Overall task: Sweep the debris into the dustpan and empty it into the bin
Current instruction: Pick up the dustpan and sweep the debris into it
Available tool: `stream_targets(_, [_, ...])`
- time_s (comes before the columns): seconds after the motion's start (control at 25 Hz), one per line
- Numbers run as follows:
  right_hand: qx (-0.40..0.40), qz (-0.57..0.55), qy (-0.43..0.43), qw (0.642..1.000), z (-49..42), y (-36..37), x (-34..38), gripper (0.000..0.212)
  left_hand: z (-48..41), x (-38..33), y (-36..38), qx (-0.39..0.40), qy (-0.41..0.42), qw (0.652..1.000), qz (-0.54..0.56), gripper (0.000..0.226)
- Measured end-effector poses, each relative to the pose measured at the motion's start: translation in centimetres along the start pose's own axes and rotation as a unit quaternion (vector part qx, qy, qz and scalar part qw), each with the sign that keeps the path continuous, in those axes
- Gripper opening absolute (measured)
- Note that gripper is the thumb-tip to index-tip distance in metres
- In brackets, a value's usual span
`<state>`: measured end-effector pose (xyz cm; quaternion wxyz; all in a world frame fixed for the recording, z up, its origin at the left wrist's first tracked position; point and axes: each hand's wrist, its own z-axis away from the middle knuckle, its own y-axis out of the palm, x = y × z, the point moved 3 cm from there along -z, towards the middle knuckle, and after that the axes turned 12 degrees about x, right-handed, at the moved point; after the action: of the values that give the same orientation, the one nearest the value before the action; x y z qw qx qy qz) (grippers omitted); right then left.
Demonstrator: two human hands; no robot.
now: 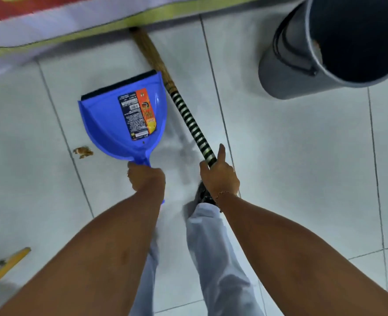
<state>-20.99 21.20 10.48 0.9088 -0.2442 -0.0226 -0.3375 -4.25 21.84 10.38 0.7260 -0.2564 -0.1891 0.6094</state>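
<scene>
Only print I can find is the sticker label (139, 114) inside the blue dustpan (104, 124). I see a black panel of fine white text with a barcode, next to an orange and yellow strip carrying a graphic and a small logo patch. None of it resolves into words or numbers for me; it's too small and blurred. The banner-like sheet (51, 17) along the top edge shows red and green colour only, no lettering I can read.
</scene>
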Motion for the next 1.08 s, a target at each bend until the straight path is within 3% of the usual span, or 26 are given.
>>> stream_targets(0.12, [0.044, 0.02, -0.029, 0.998, 2.8, 2.6, 3.5, 0.047, -1.1, 5.3, -5.1, -0.006, 0.0, 0.999, 0.044, 0.054])
stream_targets(0.24, [0.038, 0.028, -0.073, 0.996, 4.6, 6.3, 6.4, 0.03, -2.9, 9.6, -9.5, 0.007, 0.017, 0.999, 0.029, 0.047])
stream_targets(0.36, [0.004, 0.046, -0.104, 0.993, 6.5, 11.0, 8.7, 0.047, -6.1, 16.9, -14.2, 0.004, 0.034, 0.999, 0.009, 0.043])
stream_targets(0.44, [-0.004, 0.053, -0.094, 0.994, 6.7, 14.6, 9.4, 0.053, -8.7, 22.0, -16.6, 0.003, 0.04, 0.999, -0.008, 0.043])
stream_targets(0.68, [-0.017, 0.062, -0.033, 0.997, 3.9, 24.0, 6.6, 0.031, -15.3, 33.8, -17.4, -0.009, 0.011, 0.998, -0.062, 0.043])
stream_targets(0.8, [-0.004, 0.109, -0.004, 0.994, 1.5, 26.9, 3.2, 0.043, -19.3, 36.6, -15.5, -0.014, 0.002, 0.998, -0.055, 0.042])
stream_targets(1.08, [0.034, 0.219, 0.001, 0.975, -3.9, 31.5, 0.8, 0.029, -28.1, 35.8, -13.7, -0.05, 0.064, 0.988, -0.135, 0.063])
